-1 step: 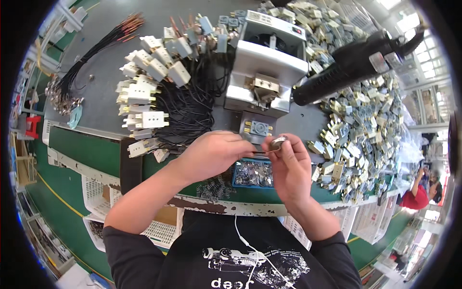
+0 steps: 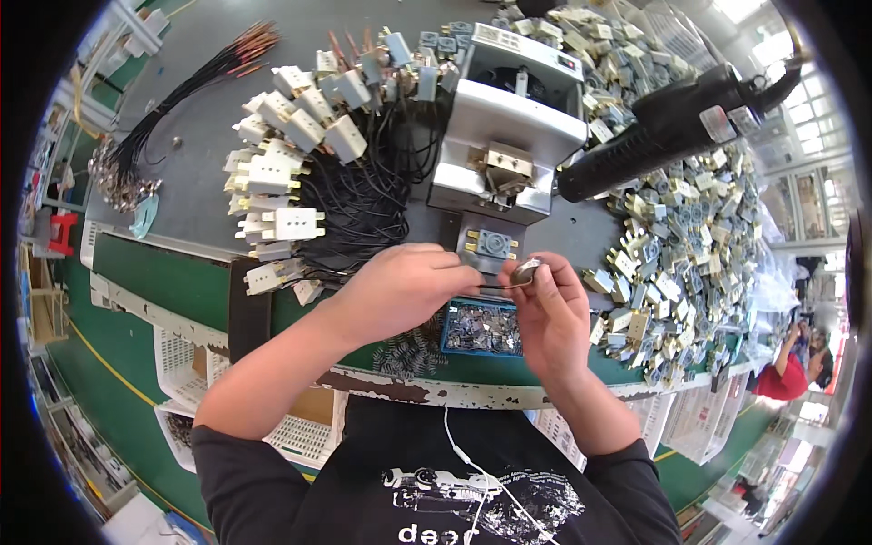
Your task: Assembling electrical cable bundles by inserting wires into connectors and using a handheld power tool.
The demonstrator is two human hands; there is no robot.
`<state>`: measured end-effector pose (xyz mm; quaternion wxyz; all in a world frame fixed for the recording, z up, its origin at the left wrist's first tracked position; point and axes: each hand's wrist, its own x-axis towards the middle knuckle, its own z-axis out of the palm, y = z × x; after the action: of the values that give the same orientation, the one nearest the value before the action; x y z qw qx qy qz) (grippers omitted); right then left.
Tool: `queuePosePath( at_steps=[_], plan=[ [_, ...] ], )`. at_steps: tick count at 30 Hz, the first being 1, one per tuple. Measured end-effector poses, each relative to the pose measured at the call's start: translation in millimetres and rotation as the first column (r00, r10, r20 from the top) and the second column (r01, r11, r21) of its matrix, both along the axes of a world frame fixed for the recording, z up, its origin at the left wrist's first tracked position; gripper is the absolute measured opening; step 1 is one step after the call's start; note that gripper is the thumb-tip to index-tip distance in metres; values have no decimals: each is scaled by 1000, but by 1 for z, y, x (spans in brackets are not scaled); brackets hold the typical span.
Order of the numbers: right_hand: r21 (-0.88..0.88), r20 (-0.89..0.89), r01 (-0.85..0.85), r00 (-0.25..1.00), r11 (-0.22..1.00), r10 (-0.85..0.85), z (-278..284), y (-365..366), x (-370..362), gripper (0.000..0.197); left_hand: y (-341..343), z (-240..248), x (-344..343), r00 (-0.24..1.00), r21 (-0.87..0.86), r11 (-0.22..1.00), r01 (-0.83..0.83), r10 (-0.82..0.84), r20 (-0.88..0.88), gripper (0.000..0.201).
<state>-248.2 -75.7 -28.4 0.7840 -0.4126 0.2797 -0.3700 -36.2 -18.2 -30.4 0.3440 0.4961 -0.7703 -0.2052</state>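
Note:
My left hand [image 2: 400,289] is closed, its fingertips pinching the end of a thin dark wire [image 2: 496,288]. The wire runs across to a round, shiny metal disc [image 2: 526,270], which the thumb and fingers of my right hand [image 2: 561,318] grip. Just beyond both hands, a grey square socket part [image 2: 493,243] with brass tabs sits on a metal fixture in front of a small silver bench machine [image 2: 500,195]. Below the wire, between my wrists, a blue tray [image 2: 444,340] holds many small metal pieces. Small springs [image 2: 409,356] lie in a heap left of the tray.
Finished-looking white socket blocks [image 2: 292,223] with black wires are stacked at left. A bundle of black wires [image 2: 173,95] lies farther left. A black handheld tool [image 2: 649,132] juts in from the right, over a large pile of socket parts [image 2: 672,263]. White crates [image 2: 186,363] stand under the bench.
The bench and its contents sit slightly farther right in the picture. Both hands keep the same hold on the wire and the disc.

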Motion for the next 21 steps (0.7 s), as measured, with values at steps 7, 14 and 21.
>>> queuePosePath(
  at_steps=[7, 14, 21],
  plan=[
    [-84, -591, -631, 655, 771, 472, 21, -37, 0, 23, 13, 21, 4, 877, -94, 995, 23, 25, 481, 20],
    [-191, -599, -418, 766, 888, 231, 26, -8, -9, 42, 12, 18, 2, 955, -96, 995, -21, 48, 294, 18],
    [-376, -694, -518, 707, 768, 138, 17, -4, -9, 38, 12, 12, -4, 920, -106, 994, -37, 75, 385, 24]
  ],
)
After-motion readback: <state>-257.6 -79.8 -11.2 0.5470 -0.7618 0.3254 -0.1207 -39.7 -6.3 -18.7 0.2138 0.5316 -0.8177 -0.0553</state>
